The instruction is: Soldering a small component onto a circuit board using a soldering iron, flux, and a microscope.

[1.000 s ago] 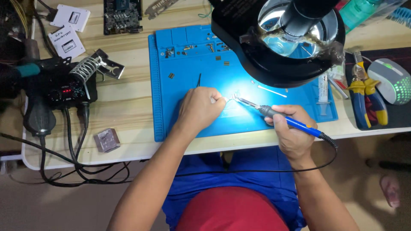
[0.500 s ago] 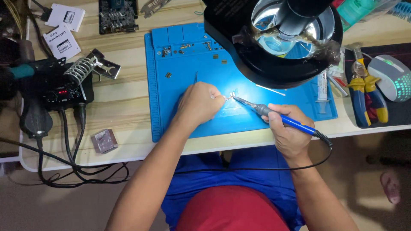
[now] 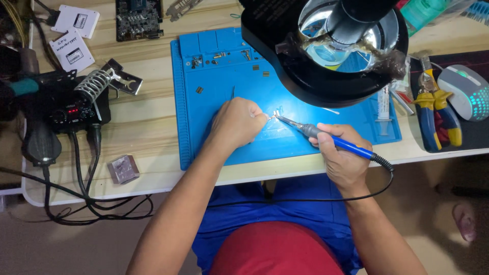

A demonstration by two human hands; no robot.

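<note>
R hand (image 3: 342,159) grips blue-handled soldering iron (image 3: 326,138), tip at a small metal part (image 3: 276,115) on blue mat (image 3: 214,86). L hand (image 3: 235,122) clenched, pinching that part w/ fingertips. Near mat's left: small silvery block (image 3: 123,168), black solder station (image 3: 69,109). Far left: two white square packages (image 3: 74,33) w/ dark labels. Magnifier lamp (image 3: 326,46) overhead.

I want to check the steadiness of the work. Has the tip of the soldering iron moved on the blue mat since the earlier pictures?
No. The soldering iron tip sits at the same spot on the blue mat, beside the left hand; only the camera shifted.
</note>
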